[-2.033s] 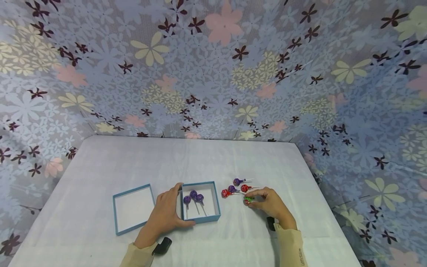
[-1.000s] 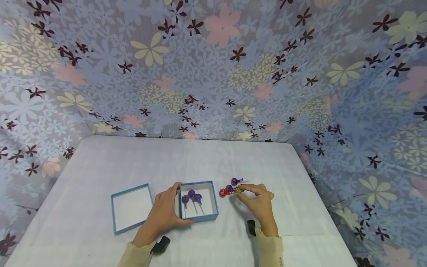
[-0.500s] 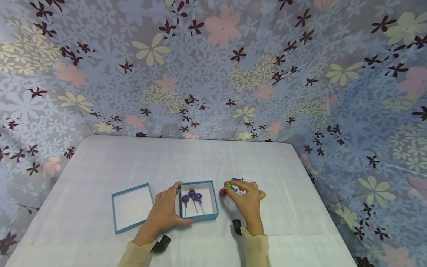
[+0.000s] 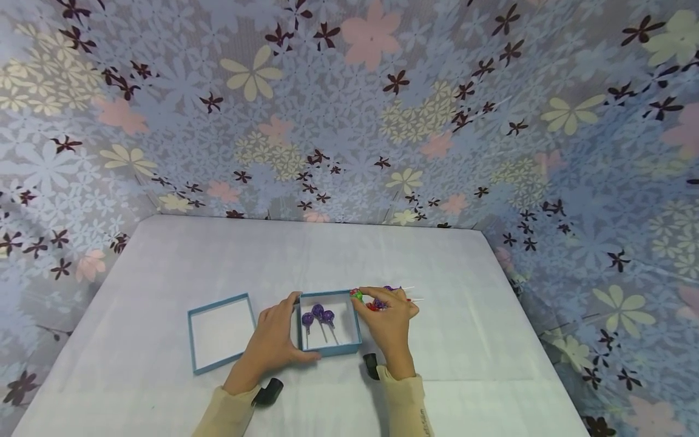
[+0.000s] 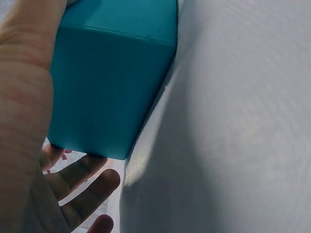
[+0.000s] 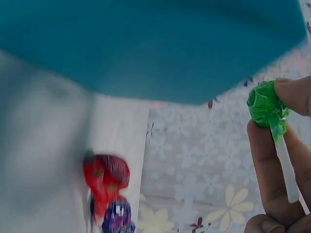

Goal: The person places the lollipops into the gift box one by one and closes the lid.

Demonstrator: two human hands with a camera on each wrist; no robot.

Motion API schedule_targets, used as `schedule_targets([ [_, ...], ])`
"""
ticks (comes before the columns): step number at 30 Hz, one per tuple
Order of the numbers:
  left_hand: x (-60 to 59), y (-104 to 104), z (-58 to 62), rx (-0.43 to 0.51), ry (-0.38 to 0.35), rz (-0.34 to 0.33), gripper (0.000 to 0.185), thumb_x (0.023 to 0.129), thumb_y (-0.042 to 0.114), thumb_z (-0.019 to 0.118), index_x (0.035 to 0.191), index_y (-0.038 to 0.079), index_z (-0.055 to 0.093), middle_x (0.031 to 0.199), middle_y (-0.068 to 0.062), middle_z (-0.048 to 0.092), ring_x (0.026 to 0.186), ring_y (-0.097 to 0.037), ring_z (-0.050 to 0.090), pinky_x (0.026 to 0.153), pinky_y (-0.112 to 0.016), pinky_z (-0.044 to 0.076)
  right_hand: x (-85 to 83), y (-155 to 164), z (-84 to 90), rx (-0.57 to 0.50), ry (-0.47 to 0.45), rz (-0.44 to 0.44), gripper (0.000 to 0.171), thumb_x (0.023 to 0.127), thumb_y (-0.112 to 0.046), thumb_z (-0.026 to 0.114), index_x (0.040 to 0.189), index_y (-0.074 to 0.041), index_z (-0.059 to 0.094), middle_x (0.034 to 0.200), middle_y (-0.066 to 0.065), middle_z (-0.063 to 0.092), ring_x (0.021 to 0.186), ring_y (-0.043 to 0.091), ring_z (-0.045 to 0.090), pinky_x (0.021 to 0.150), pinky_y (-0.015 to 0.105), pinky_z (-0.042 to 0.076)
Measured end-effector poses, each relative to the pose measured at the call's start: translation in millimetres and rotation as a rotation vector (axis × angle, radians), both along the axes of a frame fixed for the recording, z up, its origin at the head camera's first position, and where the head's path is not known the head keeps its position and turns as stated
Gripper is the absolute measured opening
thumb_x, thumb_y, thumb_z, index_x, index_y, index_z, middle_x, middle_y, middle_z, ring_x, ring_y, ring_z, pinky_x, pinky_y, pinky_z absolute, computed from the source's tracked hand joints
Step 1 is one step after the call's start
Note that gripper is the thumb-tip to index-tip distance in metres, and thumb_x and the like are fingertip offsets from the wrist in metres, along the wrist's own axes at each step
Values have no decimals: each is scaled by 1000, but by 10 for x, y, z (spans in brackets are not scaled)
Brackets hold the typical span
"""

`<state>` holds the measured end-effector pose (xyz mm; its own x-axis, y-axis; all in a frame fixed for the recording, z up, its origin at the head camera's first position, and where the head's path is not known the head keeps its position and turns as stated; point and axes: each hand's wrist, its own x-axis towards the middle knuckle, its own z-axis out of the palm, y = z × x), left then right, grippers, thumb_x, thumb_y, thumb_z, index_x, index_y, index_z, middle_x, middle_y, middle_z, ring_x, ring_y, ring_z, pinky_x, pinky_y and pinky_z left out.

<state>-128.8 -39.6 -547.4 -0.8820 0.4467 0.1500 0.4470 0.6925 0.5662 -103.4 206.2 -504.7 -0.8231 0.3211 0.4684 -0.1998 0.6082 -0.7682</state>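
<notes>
**Green lollipop at the box rim, three purples already in**

From the head camera: the left hand (image 4: 273, 346) has its fingers curled round the left wall and near corner of the blue box (image 4: 330, 349), pinning it to the white tablecloth (image 4: 437, 340). Inside lie three purple lollipops (image 4: 318, 316), heads together, sticks pointing toward the person. The right hand (image 4: 389, 321) is just beside the box's right wall, fingertips pinching a green lollipop (image 4: 357, 295) that sits right at the far right corner of the rim, not yet inside. Behind that hand, a few loose lollipops (image 4: 386, 298) are partly hidden; I can make out red and purple, but not a sure count. The box lid (image 4: 221, 358) lies open side up, just to the left.

Left wrist view: the palm (image 5: 24, 121) is flat against the teal box wall (image 5: 107, 87), fingers wrapped underneath. A firm hold.

Right wrist view: thumb and fingers (image 6: 267, 160) clamp the green lollipop (image 6: 266, 108) by head and stick, level with the blurred teal box (image 6: 155, 43). On the cloth wait a red lollipop (image 6: 106, 177) and a purple one (image 6: 116, 216), touching.

My read: roughly halfway. Three packed, the green about to go in, the red and purple ones left on the cloth, and the lid off.
</notes>
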Motion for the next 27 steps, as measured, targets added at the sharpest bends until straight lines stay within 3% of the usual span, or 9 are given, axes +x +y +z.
schedule_targets([
  [6, -16, 7, 0, -3, 18, -5, 138, 53, 75, 85, 158, 9, 25, 145, -15, 53, 131, -33, 52, 111, -55, 34, -2, -158, -4, 60, -10, 19, 21, 72, -26, 92, 92, -25, 83, 95, -11, 77, 84, 19, 49, 81, 53, 11],
  [13, -2, 0, 6, 6, 21, -7, 138, 52, 75, 85, 158, 8, 26, 145, -16, 53, 131, -33, 52, 110, -56, 34, 20, -280, -22, 87, -31, 7, 19, 74, -32, 91, 90, -26, 83, 95, -9, 78, 113, 37, 60, 92, 63, 11],
  [17, 4, -1, 23, 11, 40, -11, 137, 53, 73, 86, 157, 8, 26, 145, -17, 54, 130, -34, 53, 109, -57, 35, 3, -295, -63, 132, -13, -3, 19, 73, -30, 92, 88, -25, 83, 93, -9, 78, 99, 27, 63, 89, 60, 13],
  [21, 3, -3, 36, 8, 40, -8, 137, 53, 73, 87, 157, 8, 26, 145, -17, 53, 130, -34, 53, 109, -57, 36, -2, -308, -94, 235, 40, -20, 19, 71, -30, 93, 85, -23, 83, 89, -8, 78, 79, 13, 52, 81, 54, 16],
  [27, 13, -9, 30, 4, 14, -8, 138, 52, 73, 86, 157, 8, 26, 146, -17, 53, 130, -34, 53, 110, -57, 35, 25, -317, -141, 330, 40, -39, 20, 68, -30, 95, 82, -23, 83, 85, -9, 77, 73, 9, 44, 76, 47, 19],
])
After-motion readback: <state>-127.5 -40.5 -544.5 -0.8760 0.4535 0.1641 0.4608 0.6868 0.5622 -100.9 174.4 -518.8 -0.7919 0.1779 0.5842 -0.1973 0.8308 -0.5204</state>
